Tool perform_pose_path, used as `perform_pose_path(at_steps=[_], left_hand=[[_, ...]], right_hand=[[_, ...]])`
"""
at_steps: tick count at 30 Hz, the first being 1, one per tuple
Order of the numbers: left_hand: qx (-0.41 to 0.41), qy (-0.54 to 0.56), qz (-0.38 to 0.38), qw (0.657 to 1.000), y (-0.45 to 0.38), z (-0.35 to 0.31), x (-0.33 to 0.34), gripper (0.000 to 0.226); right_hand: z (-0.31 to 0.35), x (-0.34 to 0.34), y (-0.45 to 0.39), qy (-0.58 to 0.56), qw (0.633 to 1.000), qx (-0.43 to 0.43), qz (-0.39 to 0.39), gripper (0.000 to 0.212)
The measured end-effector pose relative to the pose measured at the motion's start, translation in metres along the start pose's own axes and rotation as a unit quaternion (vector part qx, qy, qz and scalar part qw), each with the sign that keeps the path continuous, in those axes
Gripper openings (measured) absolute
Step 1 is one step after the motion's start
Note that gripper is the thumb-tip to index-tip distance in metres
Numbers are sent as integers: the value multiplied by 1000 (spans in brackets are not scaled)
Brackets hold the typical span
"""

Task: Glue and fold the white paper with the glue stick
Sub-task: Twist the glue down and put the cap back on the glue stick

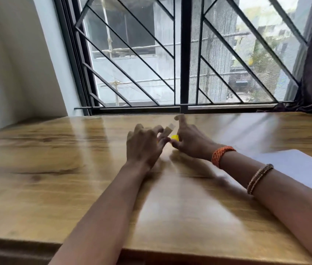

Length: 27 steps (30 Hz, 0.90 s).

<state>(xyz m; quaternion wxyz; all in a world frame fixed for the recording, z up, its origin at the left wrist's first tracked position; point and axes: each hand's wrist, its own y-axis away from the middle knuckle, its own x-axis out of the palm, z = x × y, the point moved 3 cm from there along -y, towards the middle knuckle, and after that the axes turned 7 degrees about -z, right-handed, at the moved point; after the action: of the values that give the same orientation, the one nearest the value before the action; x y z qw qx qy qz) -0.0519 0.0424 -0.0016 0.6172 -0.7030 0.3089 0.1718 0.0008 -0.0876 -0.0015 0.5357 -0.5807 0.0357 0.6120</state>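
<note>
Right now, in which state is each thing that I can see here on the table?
glue stick: held between both hands above the table; blurred, so cap on or off is unclear.
left hand: fingers curled at the glue stick.
right hand: fingers curled round the yellow part, index finger raised.
white paper: flat, unfolded, on the wooden table, under the right forearm.

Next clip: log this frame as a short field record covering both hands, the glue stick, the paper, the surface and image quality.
left hand: fingers curled round one end of the glue stick, above the table
right hand: grips the yellow part, forefinger raised
glue stick: held between both hands; only a yellow part and a pale part show
white paper: flat on the table, under the right forearm
table: glossy wood, set against a barred window
glue on paper: none visible
image quality: motion blur on the hands
</note>
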Motion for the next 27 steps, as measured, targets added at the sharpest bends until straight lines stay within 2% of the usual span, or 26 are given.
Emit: perform_pose_path(at_steps=[4, 6, 9, 12, 18, 27], left_hand=[[91, -45, -19, 995, 4, -27, -7, 26], [115, -43, -32, 992, 8, -42, -8, 24], [144, -42, -39, 988, 13, -60, -5, 21], [170, -54, -54, 982, 20, -74, -3, 21], [161, -55, -68, 983, 23, -84, -5, 21], [126, -34, -47, 990, 20, -77, -5, 21]], right_hand=[[-4, -28, 10, -13, 1000, -1, -27, 59], [-9, -40, 17, -4, 999, -9, -45, 50], [-17, -55, 32, 29, 997, -19, -66, 26], [-27, -66, 45, 42, 995, -17, -93, 22], [-36, -82, 55, 52, 990, -19, -128, 17], [-23, -83, 59, 22, 989, -35, -138, 17]])
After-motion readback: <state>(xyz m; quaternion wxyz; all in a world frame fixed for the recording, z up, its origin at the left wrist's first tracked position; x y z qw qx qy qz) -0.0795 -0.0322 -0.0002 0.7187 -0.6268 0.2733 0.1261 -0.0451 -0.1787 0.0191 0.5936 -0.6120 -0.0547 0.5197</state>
